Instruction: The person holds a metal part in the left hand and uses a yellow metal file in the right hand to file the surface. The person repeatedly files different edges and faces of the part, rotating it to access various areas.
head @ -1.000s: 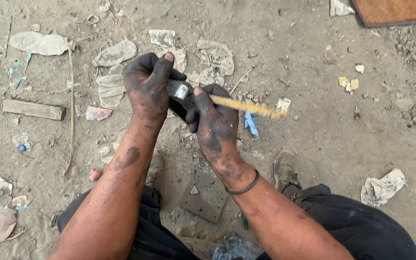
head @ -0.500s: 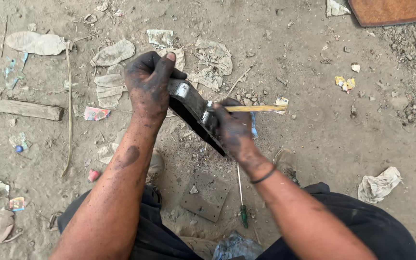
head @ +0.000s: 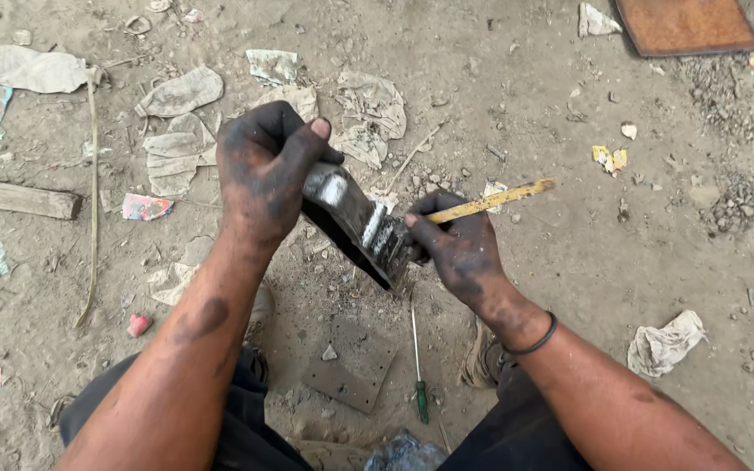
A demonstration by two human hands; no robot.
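A: State the condition of each hand.

B: The left hand is closed over the upper end of a dark metal block, thumb on top, fingers wrapped behind. The right hand is clenched on a yellow-handled tool, with its fingertips against the lower end of the block. The block sits tilted between the hands, above the ground.

A: What differs from the earlier frames?

B: A second ago both hands were bunched together on the block. Now they are apart and the block's scraped, shiny face is exposed; the right hand has shifted to the lower end. The yellow handle points up and to the right as before.

A: List items around the block.

B: Directly below it lies a flat grey plate on the dirt, with a green-handled screwdriver just right of the plate. Crumpled paper scraps lie beyond the block. A wooden strip lies far left; a white rag lies lower right; a rusty sheet lies upper right.

A: Any obstruction or container?

B: The left hand hides the block's upper end. No container is identifiable.
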